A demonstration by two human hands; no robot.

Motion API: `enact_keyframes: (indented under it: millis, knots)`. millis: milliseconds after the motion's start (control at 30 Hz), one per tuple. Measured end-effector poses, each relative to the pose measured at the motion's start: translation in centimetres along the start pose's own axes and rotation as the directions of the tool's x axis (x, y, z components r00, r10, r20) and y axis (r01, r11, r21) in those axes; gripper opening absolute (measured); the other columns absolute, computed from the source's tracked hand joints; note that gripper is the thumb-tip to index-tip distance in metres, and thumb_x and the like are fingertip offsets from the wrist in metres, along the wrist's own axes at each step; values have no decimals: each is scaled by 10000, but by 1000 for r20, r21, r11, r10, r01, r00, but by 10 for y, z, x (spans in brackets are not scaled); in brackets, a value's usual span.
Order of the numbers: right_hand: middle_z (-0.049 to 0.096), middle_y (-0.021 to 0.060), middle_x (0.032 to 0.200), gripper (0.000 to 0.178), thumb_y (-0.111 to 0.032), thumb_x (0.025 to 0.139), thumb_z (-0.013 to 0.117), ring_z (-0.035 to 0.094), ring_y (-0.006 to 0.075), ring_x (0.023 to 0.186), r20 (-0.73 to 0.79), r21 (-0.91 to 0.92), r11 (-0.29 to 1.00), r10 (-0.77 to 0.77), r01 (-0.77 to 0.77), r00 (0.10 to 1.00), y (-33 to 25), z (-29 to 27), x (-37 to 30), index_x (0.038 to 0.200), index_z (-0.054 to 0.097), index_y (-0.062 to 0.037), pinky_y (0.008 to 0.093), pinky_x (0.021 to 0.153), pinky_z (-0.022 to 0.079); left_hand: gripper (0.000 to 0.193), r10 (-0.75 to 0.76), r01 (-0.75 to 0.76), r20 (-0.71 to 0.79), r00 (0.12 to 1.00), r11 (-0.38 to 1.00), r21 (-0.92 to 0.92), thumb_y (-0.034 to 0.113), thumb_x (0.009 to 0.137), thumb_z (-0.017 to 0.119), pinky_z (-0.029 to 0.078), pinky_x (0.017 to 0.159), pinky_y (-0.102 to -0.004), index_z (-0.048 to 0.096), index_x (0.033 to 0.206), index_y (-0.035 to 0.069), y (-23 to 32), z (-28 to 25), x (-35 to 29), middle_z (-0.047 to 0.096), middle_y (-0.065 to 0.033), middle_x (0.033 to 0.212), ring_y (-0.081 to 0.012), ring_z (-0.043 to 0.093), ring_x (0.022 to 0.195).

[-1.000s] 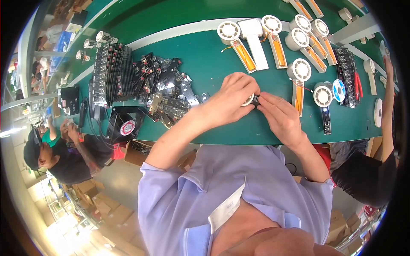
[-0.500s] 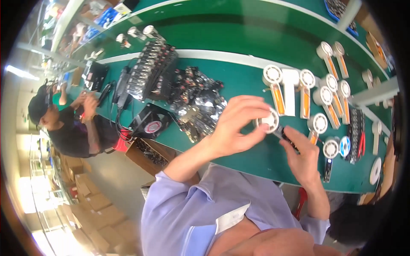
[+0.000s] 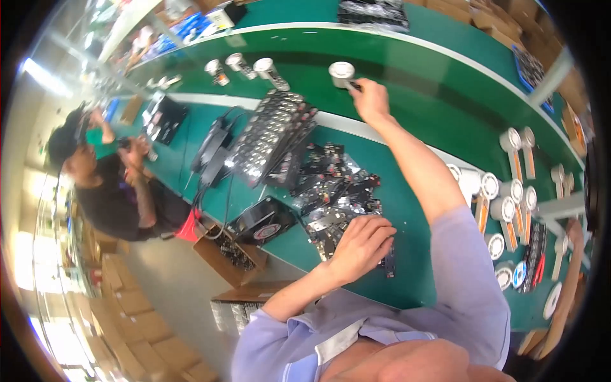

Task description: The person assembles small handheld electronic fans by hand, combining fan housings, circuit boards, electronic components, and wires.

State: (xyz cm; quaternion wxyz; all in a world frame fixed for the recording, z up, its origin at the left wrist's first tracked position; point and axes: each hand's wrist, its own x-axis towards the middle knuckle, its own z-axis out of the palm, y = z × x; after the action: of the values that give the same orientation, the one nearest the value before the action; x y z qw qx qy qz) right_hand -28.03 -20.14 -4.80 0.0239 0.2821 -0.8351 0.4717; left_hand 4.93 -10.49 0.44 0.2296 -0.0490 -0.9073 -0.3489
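My right hand [image 3: 370, 102], arm stretched far forward, grips a white round-headed handheld fan [image 3: 342, 71] by its dark handle end at the green ledge behind the bench. My left hand [image 3: 363, 249] is at the near edge of a heap of small black circuit boards [image 3: 337, 191], its fingers curled down. A narrow circuit board [image 3: 389, 265] shows beneath those fingertips; the hand partly hides their hold on it. Further left on the ledge lie several similar fan heads [image 3: 263, 66].
Stacked black boards [image 3: 270, 137] stand left of the heap, beside a black blower fan [image 3: 264, 221] and cables. More white fans with orange strips [image 3: 507, 210] lie at right, near a solder spool [image 3: 519, 274]. A co-worker [image 3: 105, 172] works at far left; an open carton [image 3: 223, 258] stands below the bench.
My right hand has carried the fan forward and left to the ledge. My left hand has let go of the fan and come down to the circuit boards. The view has shifted left.
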Motion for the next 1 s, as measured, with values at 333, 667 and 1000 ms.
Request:
enact_keyframes:
  millis: [333,667,1000]
  knots:
    - [706,290,1141,428,-178,917,788,673,497,1080,323,-331,914,-124,234,938,-42,-166,-84,1245,643,55,549,910,567,335,157,-184,300,941,981,64,37,818,768,456,1079,-455,736,1151,47,-18,-10,16,705,-89,1243,-297,630,1226]
    - [563,293,1207,596,97,693,775,696,400,916,76,-715,685,-121,139,990,14,-201,-220,1244,564,11,441,706,623,191,302,-436,726,617,900,-4,168,891,754,304,1247,-554,743,1072,109,-9,4,22,660,-21,1158,-223,593,1211]
    - [552,240,1387,550,70,810,757,612,444,1208,325,-159,957,-182,244,928,-15,-285,-350,1325,601,-46,484,967,547,223,342,-337,170,924,940,-63,32,897,790,598,807,-411,720,1108,46,3,19,22,719,-109,1058,-313,714,939]
